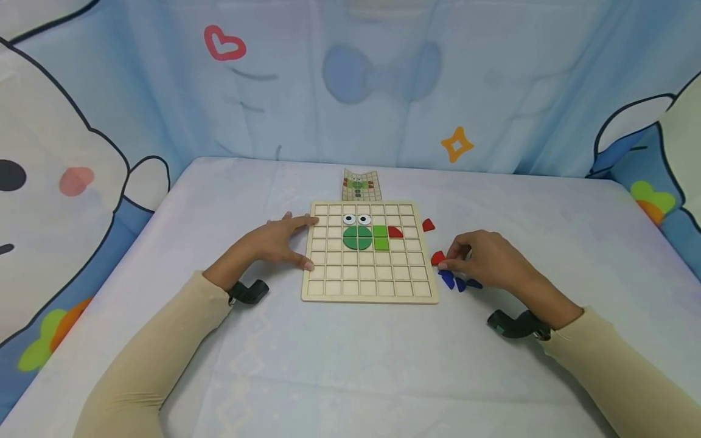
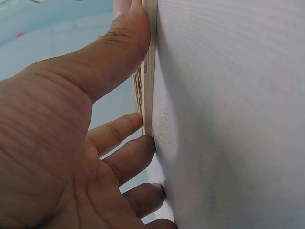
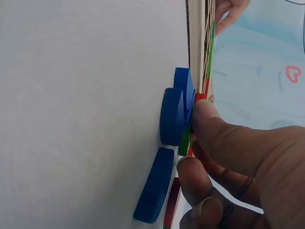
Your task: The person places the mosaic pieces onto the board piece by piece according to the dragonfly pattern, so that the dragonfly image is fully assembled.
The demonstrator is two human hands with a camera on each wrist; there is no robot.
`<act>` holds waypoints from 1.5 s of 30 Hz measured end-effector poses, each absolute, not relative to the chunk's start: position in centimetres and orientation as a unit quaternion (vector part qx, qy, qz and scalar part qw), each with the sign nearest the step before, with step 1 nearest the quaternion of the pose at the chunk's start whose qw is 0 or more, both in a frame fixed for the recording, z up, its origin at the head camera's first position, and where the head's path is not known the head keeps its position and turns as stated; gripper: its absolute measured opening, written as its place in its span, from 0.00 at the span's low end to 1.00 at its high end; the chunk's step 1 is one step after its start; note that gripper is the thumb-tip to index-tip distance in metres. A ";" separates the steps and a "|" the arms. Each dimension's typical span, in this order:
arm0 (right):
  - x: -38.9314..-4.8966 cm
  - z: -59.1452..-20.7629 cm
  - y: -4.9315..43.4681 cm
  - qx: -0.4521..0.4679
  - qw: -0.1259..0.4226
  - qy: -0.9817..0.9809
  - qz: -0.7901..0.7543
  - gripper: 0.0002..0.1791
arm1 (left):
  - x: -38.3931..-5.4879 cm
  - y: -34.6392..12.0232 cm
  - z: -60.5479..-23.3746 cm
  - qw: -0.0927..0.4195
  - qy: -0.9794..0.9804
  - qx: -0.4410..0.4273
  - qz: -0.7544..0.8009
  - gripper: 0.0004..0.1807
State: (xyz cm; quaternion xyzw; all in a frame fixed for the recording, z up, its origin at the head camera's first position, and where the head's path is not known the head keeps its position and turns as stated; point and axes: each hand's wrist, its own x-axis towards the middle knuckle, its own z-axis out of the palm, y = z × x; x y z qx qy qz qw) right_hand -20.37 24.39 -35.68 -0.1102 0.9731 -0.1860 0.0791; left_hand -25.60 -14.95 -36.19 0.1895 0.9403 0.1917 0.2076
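A square wooden grid board (image 1: 372, 292) lies on the table, bearing a green circle (image 1: 357, 238) in quarters, two eye pieces (image 1: 356, 219), light green squares (image 1: 381, 238) and a red quarter-circle piece (image 1: 395, 232). My left hand (image 1: 276, 240) is spread, with thumb and fingertips touching the board's left edge. At the right edge, my right hand (image 1: 487, 260) pinches another red quarter-circle piece (image 1: 437, 258) between thumb and index finger. Blue pieces (image 1: 460, 283) lie just below those fingertips. A green piece (image 3: 183, 144) shows beside them in the right wrist view.
A small patterned card (image 1: 361, 185) stands behind the board, showing a similar design. One more red piece (image 1: 428, 225) lies right of the board's upper corner. A light cloth covers the table (image 1: 350, 365), and a printed blue curtain (image 1: 306, 121) hangs behind it.
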 end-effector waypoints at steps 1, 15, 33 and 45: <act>-20.4 -35.7 24.4 -0.112 0.079 0.973 -0.187 0.14 | -25.6 -15.0 -36.2 0.208 0.940 0.189 0.191 0.56; -21.2 -35.1 24.7 -0.159 0.096 0.964 -0.189 0.16 | -25.7 -15.0 -36.1 0.206 0.941 0.192 0.188 0.56; -21.6 -35.5 24.4 -0.120 0.115 0.973 -0.158 0.16 | -25.9 -15.1 -36.4 0.207 0.941 0.190 0.190 0.57; -21.2 -35.3 24.2 -0.135 0.096 0.974 -0.156 0.19 | -25.8 -15.0 -36.3 0.206 0.941 0.188 0.192 0.56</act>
